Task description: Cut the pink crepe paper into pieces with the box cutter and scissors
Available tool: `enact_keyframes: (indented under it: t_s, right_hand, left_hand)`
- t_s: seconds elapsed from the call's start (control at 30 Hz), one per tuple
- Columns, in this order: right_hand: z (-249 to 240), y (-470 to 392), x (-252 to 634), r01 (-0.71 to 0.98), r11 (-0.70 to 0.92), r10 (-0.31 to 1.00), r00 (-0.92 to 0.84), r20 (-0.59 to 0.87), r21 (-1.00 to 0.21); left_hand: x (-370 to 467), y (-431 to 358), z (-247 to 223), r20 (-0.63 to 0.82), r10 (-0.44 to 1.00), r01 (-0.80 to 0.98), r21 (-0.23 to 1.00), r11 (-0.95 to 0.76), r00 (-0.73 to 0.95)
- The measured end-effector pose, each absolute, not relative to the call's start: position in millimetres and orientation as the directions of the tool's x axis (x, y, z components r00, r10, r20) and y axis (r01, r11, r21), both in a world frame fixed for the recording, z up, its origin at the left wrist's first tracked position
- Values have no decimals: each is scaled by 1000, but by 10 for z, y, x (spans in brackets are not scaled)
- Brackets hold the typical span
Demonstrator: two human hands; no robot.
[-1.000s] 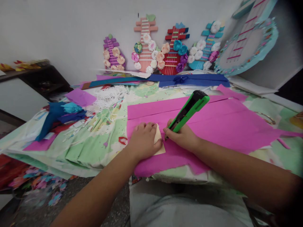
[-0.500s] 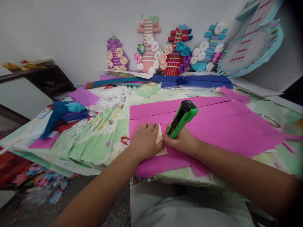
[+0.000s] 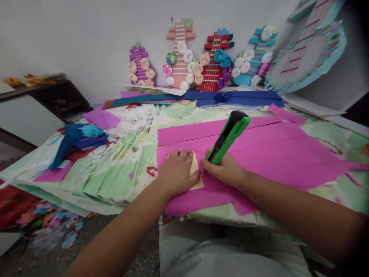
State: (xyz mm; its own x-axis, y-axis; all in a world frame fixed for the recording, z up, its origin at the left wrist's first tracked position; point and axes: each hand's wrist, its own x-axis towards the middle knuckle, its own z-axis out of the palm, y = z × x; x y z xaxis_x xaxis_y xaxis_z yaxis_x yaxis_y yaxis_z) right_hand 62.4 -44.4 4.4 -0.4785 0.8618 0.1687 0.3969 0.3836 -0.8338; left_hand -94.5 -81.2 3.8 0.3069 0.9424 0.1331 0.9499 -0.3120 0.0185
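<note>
Near the front edge of the table, my left hand point(image 3: 179, 173) lies flat with its fingers stretched, pressing a cream-coloured card piece point(image 3: 194, 166) onto a bright pink sheet point(image 3: 268, 154). Much of the card is hidden under the palm. My right hand point(image 3: 226, 171) is closed round a green and black utility knife point(image 3: 227, 136). The knife leans up and to the right, its lower end close to the card's right edge. Its blade tip is too small to make out. A long slit runs across the upper part of the pink sheet.
Decorated paper lutes point(image 3: 180, 57) lean on the wall behind the table. White string point(image 3: 140, 119) lies in a heap at the left, beside blue and purple scraps point(image 3: 69, 142). Blue strips point(image 3: 239, 98) lie along the back. A gold ring point(image 3: 330, 146) is at the right.
My right hand has shifted slightly right with the utility knife, away from the card's edge, and the knife leans further right. My left hand and the card stay in place.
</note>
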Motion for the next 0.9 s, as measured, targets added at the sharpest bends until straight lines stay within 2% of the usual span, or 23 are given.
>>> enact_keyframes:
  t_s: [0.23,0.7,0.9]
  right_hand:
    - [53,-440,615,428,399,859,-484,167,-811]
    - [18,-413,616,373,371,862,-478,167,-850]
    - [61,-389,627,317,200,928,-365,75,-927]
  left_hand:
    - [-949,-810,39,127,942,949,17,-315,310]
    - [-950,-806,42,112,948,952,25,-304,299]
    - [-947,-809,41,137,951,960,11,-280,276]
